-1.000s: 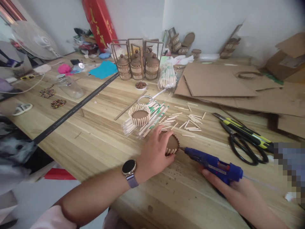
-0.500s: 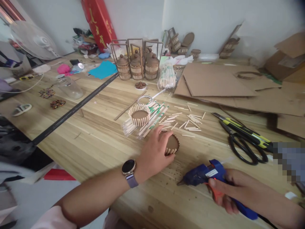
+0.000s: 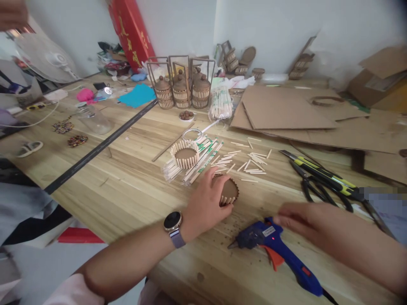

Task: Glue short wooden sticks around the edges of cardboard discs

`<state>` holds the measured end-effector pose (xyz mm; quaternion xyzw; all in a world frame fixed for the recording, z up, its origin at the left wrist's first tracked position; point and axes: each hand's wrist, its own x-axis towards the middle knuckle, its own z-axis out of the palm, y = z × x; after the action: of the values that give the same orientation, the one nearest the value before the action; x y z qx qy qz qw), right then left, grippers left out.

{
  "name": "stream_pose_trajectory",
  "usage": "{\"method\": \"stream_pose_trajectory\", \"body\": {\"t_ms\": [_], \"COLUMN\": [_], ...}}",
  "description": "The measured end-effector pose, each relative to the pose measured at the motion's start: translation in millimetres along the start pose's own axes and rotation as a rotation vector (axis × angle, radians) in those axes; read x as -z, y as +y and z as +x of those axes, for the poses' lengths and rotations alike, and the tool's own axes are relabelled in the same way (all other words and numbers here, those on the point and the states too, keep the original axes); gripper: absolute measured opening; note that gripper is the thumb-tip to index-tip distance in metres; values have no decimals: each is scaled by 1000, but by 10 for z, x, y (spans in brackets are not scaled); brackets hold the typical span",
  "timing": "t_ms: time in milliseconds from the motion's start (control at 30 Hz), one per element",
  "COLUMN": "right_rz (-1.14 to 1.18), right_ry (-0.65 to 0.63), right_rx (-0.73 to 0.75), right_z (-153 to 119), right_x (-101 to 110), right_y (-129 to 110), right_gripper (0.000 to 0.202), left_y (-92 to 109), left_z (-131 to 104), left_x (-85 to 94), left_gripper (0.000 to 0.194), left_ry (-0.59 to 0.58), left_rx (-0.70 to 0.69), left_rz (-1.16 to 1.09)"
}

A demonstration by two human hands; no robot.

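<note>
My left hand (image 3: 208,203) is closed around a round brown cardboard base (image 3: 230,190), lying on the table with short wooden sticks standing along its near edge. My right hand (image 3: 299,218) is somewhat blurred, its fingers stretched towards the rear end of a blue glue gun (image 3: 273,237), no longer around the handle. The glue gun lies on its side, its orange trigger free and its nozzle pointing left. Loose short sticks (image 3: 257,159) are scattered beyond my left hand. A similar base ringed with sticks (image 3: 186,156) rests on plastic-wrapped sticks (image 3: 203,159).
At the right lie a yellow-black utility knife (image 3: 324,173) and black scissors (image 3: 318,190). Cardboard sheets (image 3: 289,108) cover the back right. Finished lidded baskets (image 3: 181,93) stand at the back, near a bowl of brown beads (image 3: 186,115). Another person's hand (image 3: 12,15) shows at top left.
My right hand has let go of the glue gun, which now lies on the table slightly further left. My left hand stays on the base. Another person's hand has appeared at top left.
</note>
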<state>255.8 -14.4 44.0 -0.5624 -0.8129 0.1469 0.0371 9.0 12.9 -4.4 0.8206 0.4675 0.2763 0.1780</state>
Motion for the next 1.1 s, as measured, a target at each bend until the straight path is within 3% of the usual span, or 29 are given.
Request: {"method": "stream_pose_trajectory", "body": {"t_ms": [33, 133, 300, 800, 1100], "right_rz": [-1, -106, -102, -113, -132], "right_ry": [4, 245, 256, 177, 85], "right_rx": [22, 55, 116, 109, 103], "right_z": [107, 456, 819, 819, 766], "right_x": [8, -30, -214, -256, -138], "right_y": [40, 155, 262, 295, 238], "right_gripper": [34, 30, 35, 21, 17], "left_y": [2, 6, -1, 15, 12], "left_z": [-1, -5, -5, 1, -7], "left_x": [2, 11, 11, 27, 15], "left_gripper": [65, 64, 66, 64, 64], "left_ry": [1, 1, 15, 12, 17], "left_rx": [0, 2, -13, -9, -13], "left_rz": [0, -4, -21, -7, -2]}}
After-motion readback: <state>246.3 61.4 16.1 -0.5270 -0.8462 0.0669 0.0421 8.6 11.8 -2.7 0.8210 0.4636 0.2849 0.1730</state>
